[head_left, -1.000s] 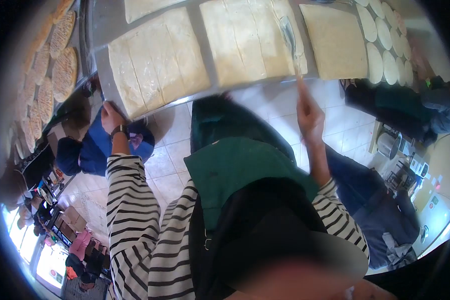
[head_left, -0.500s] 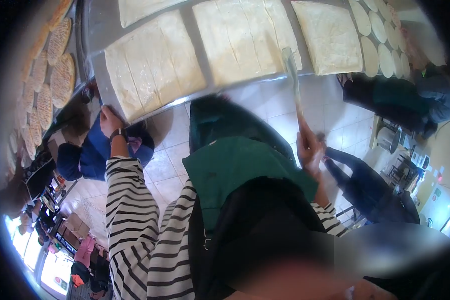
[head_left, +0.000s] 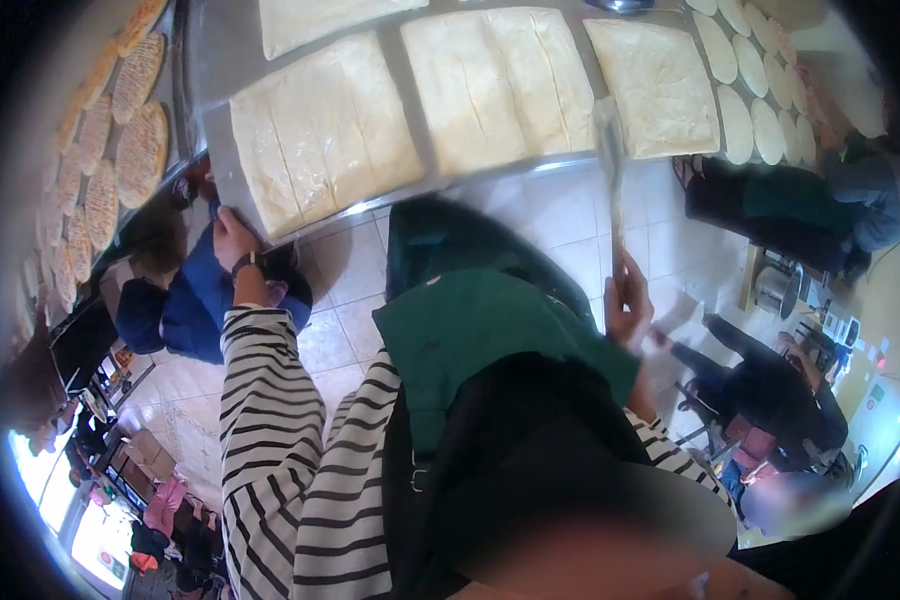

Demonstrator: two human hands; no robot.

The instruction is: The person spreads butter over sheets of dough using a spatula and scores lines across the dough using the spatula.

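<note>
My right hand [head_left: 628, 302] is closed around the handle of a long knife [head_left: 611, 165]. Its pale flat blade points away from me, its tip over the gap between the middle dough sheet [head_left: 497, 90] and the right dough sheet [head_left: 654, 90]. Lengthwise lines are scored in the middle sheet and in the left dough sheet [head_left: 325, 130]; the right one looks unscored. My left hand [head_left: 235, 238] grips the near left corner of the metal tray [head_left: 242, 190], fingers partly hidden at its edge.
Baked, browned flatbreads [head_left: 140, 155] lie on the left. Pale dough ovals [head_left: 735, 125] are laid out at far right. Beyond the tray's near edge is tiled floor [head_left: 560, 215]. People [head_left: 760, 385] are at both sides.
My right hand has moved the knife rightward, off the middle sheet's right edge to the gap beside it. My left hand stays on the tray corner. The view has shifted slightly.
</note>
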